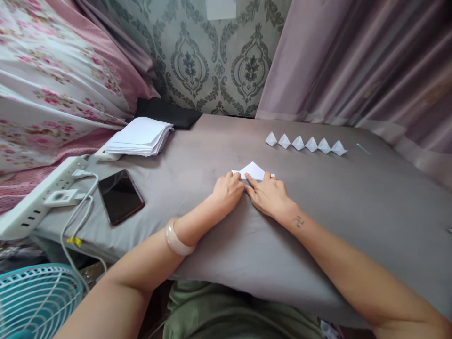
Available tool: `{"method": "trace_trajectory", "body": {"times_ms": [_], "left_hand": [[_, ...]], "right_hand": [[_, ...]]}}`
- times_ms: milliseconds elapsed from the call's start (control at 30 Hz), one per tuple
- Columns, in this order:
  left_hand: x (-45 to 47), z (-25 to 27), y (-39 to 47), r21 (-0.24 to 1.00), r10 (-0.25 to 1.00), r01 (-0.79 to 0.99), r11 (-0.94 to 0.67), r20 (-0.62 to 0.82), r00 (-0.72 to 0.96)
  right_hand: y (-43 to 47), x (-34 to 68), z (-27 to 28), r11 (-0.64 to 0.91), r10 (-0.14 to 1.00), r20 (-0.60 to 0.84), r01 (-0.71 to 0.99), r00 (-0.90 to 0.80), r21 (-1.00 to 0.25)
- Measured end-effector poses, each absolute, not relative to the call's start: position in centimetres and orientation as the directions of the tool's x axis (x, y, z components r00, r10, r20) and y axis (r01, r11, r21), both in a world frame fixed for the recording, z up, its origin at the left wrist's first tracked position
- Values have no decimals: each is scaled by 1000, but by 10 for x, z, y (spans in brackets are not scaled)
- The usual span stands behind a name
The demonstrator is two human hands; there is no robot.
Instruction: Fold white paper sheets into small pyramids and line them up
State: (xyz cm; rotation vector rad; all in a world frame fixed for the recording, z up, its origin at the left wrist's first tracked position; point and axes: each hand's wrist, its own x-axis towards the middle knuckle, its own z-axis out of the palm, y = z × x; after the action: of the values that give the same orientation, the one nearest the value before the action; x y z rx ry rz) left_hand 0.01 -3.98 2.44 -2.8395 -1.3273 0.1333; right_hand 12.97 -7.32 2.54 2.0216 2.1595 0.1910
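Observation:
A white sheet of paper [253, 170], folded to a peak with a narrow strip along its bottom, lies on the grey-covered table in front of me. My left hand [229, 188] is closed, its curled fingers pinching the lower left part of the paper. From the right, my right hand [268, 192] holds the lower edge. Its index finger reaches left across the paper, with the thumb just below. Both hands nearly meet at the middle, and the fingers cover the bottom of the fold. Beyond them, several small folded paper boats [298, 142] stand in a row.
A stack of white paper [144, 134] lies at the back left, near a black folder-like item [169, 113]. A phone [121, 195] and a white power strip [38, 197] with cables are on the left. A thin pale stick [363, 149] lies far right. A fan [38, 301] stands below.

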Motion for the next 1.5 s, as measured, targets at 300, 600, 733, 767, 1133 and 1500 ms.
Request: {"method": "trace_trajectory", "body": {"times_ms": [300,600,733,767,1133,1500], "left_hand": [[-3,32,-41,16,796,803,-595,-127,592],[-10,36,-36,51,823,832,-553,-128,554],[-16,28,-28,83,837,836,-542,-39,546],[-17,27,-26,99,840,836,-539,-8,543],[24,32,-2,78,699,701,-709,213,683],[42,-1,6,226,591,548,-806,251,766]], "right_hand": [[-79,157,22,105,993,33,982,-111,157],[-82,191,18,127,990,75,991,-123,-45],[-78,209,3,193,960,240,960,-142,-204],[-76,214,-1,198,951,284,941,-118,-274],[-56,242,-11,-141,892,-94,76,441,-987],[-58,239,-7,-130,900,-87,73,427,-989]]}}
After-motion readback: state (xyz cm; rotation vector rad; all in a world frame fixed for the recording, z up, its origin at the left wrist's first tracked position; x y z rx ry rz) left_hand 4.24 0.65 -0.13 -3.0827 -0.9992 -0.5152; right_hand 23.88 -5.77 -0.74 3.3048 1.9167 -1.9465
